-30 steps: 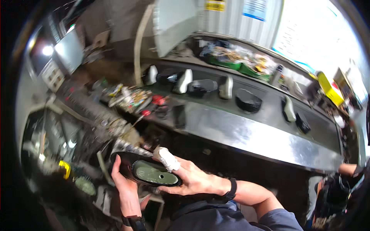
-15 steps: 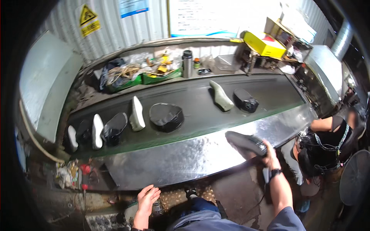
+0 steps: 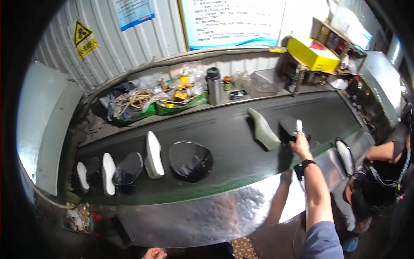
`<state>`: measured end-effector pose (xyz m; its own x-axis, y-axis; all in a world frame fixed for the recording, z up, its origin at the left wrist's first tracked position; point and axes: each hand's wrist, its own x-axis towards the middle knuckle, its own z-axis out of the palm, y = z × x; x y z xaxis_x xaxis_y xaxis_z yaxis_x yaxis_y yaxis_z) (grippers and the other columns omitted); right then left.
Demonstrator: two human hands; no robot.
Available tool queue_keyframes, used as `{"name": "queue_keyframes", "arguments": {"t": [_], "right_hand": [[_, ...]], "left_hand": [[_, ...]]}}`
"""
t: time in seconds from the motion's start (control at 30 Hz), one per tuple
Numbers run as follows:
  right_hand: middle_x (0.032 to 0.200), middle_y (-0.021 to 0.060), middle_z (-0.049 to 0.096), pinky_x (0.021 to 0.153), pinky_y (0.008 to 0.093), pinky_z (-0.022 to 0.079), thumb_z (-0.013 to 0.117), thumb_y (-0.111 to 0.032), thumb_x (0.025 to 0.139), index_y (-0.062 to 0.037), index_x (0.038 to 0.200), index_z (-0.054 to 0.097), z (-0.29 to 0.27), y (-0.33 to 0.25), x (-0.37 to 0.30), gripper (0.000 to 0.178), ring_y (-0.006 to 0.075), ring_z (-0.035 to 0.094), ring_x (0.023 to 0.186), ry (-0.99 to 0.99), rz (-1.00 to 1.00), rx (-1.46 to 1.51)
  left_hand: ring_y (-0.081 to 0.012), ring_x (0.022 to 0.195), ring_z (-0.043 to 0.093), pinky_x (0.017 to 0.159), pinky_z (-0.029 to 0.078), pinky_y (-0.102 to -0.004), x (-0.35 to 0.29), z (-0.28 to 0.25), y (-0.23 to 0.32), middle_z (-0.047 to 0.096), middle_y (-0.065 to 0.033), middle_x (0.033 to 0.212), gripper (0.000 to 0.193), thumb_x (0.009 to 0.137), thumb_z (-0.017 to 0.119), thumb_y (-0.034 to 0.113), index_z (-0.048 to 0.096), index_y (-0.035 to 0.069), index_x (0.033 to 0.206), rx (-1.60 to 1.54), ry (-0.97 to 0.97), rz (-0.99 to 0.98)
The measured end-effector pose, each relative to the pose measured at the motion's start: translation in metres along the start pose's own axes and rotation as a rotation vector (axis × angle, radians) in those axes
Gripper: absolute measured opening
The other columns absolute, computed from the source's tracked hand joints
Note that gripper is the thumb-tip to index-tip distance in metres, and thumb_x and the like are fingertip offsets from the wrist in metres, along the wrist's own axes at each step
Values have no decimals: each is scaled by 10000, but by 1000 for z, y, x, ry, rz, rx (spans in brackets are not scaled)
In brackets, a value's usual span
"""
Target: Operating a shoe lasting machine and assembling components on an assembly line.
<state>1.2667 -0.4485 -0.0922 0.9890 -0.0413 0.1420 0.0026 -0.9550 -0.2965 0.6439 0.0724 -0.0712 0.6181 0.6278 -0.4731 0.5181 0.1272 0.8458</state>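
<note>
My right hand (image 3: 300, 144) reaches over the dark conveyor belt (image 3: 233, 129) and grips a black shoe upper (image 3: 288, 124), one white-covered finger lying along it. To its left lies a grey-green shoe last (image 3: 264, 129). Farther left are a wide black upper (image 3: 191, 160), a white last (image 3: 154, 155), another black upper (image 3: 128, 172) and a second white last (image 3: 108, 174). At the right end of the metal ledge rests a black shoe with a pale sole (image 3: 345, 156). Only the top of my left hand (image 3: 155, 254) shows at the lower edge; its fingers are mostly cut off.
The shiny metal ledge (image 3: 189, 222) runs along the belt's near side. Behind the belt stand green trays (image 3: 181, 105) of cord and plastic, a steel flask (image 3: 213, 86) and a yellow box (image 3: 312, 54). A co-worker's arm (image 3: 381, 151) is close on the right.
My right hand has let go of the dark shoe and moved forward onto the black upper. A pale-soled shoe now shows at the ledge's right end. My left hand has dropped mostly out of view.
</note>
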Motion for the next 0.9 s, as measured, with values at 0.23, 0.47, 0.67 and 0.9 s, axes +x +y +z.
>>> {"name": "queue_keyframes", "arguments": {"t": [0.23,0.47,0.67,0.9], "right_hand": [[1348,318,434,1039,495,452,823,-476,737,101,1368,410,44,-139,-2,950,467,439,1295,-227,-165,107],[1135,256,535,928,471,517,795,-268,587,32,1282,493,18,-137,-96,815,427,547,1096,-77,-228,-77],[1216,284,490,929,475,516,895,-350,585,65,1381,406,-60,-210,-270,1023,430,550,1103,-386,-253,-135],[1241,189,542,865,413,531,908,-245,714,14,1412,378,-129,-260,-430,913,283,593,1068,-353,137,719]], "left_hand": [[-272,979,672,869,583,-360,-33,-28,-22,630,-170,1145,261,923,638,-32,580,-70,1175,-155,181,-186],[-262,1007,663,889,579,-338,-18,-23,-9,631,-167,1176,329,905,683,-10,582,-53,1215,-228,19,-140],[-253,1024,694,922,568,-347,24,77,41,678,-186,1153,353,908,709,65,592,-70,1213,-269,-378,-167],[-238,1183,566,1013,473,-467,37,171,53,576,-7,1273,857,845,755,113,315,293,1558,-893,-767,-563]]}}
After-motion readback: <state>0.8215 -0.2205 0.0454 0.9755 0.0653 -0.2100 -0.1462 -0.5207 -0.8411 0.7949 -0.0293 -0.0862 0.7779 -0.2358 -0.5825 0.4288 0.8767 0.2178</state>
